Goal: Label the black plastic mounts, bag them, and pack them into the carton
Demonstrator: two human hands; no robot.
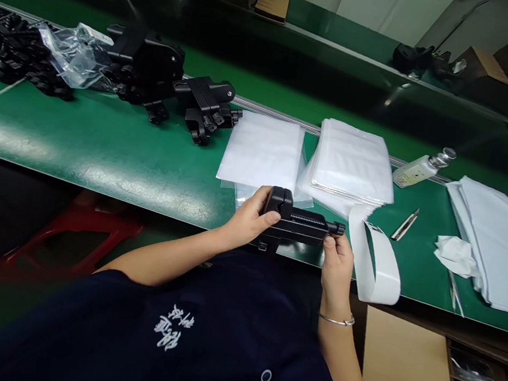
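Between my two hands is a black plastic clamp-like device (307, 225), held level over the bench's front edge. My left hand (251, 217) grips its bulky left end, thumb on top. With thumb and fingers, my right hand (339, 255) pinches the other end beside a small knob. Just beyond lie a stack of white plastic bags (351, 161) and a thinner pile of bags (264, 149). A curled strip of white labels (375, 262) hangs over the edge by my right hand. Similar black devices (206, 105) sit farther left on the bench.
The green bench (105, 146) carries a heap of black parts (11, 47) and a clear bag (78, 54) at left. To the right are a bottle (422, 168), a utility knife (406, 224), crumpled tissue (455, 255) and white sheets (501, 238). Below stands a cardboard box (407, 367).
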